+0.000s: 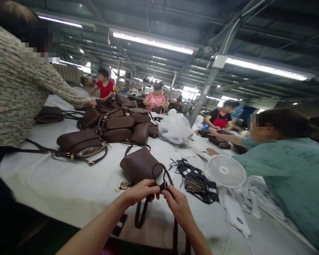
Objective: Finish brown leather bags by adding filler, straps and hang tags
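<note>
In front of me a dark brown handbag (140,163) lies on the white-covered table, its long strap (141,214) looping down toward the table's near edge. My left hand (146,189) pinches the strap close to a small gold-coloured fitting. From the other side my right hand (175,202) grips the same strap, its fingertips almost meeting the left ones. Exactly how the strap passes between the fingers is hidden. A round gold charm (124,184) rests beside the bag, left of my hands.
A heap of brown handbags (119,123) and an open bag (79,141) lie beyond. To the right are black hang tags (195,179), a white fan (226,171) and a white plastic bag (175,127). Co-workers stand around the table; one sleeve (279,166) is close at right.
</note>
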`<state>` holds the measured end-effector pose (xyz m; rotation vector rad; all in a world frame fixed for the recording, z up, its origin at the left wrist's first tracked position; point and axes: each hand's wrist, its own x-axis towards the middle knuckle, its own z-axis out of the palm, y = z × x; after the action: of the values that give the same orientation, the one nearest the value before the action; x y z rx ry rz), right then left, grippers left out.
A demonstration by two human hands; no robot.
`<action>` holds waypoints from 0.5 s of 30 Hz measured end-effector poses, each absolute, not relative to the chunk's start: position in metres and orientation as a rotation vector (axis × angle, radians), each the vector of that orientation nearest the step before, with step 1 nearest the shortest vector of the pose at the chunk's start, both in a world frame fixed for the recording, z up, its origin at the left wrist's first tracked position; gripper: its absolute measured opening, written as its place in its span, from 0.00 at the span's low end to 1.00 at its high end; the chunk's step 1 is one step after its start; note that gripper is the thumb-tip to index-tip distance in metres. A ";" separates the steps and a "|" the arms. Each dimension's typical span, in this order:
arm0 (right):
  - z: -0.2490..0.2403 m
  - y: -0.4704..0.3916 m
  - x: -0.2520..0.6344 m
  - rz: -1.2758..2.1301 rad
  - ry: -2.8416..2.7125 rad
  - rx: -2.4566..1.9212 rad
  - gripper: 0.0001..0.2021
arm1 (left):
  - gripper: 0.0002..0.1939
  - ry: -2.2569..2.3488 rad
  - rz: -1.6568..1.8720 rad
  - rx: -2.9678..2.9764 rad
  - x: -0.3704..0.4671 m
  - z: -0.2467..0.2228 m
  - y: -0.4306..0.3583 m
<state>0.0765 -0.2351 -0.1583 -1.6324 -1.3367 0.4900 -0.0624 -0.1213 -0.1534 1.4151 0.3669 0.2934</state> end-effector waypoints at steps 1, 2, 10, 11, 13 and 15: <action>-0.157 -0.235 0.078 0.401 -1.391 -1.662 0.15 | 0.16 0.353 0.301 1.359 -0.062 -0.156 -0.121; -0.155 -0.234 0.078 0.338 -1.438 -1.685 0.15 | 0.19 0.353 0.313 1.311 -0.061 -0.158 -0.120; -0.139 -0.222 0.069 0.428 -1.556 -1.717 0.12 | 0.13 0.500 0.514 1.327 -0.056 -0.157 -0.126; -0.138 -0.219 0.068 0.419 -1.552 -1.727 0.12 | 0.12 0.481 0.569 1.313 -0.055 -0.157 -0.127; -0.139 -0.214 0.064 0.381 -1.543 -1.754 0.11 | 0.11 0.440 0.698 1.278 -0.053 -0.161 -0.129; -0.143 -0.209 0.058 0.352 -1.533 -1.764 0.11 | 0.10 0.456 0.849 1.230 -0.049 -0.168 -0.130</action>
<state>0.0582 -0.2092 -0.1430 -1.7638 -1.5329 0.3520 -0.0488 -0.1297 -0.1678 1.2298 0.4565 0.8491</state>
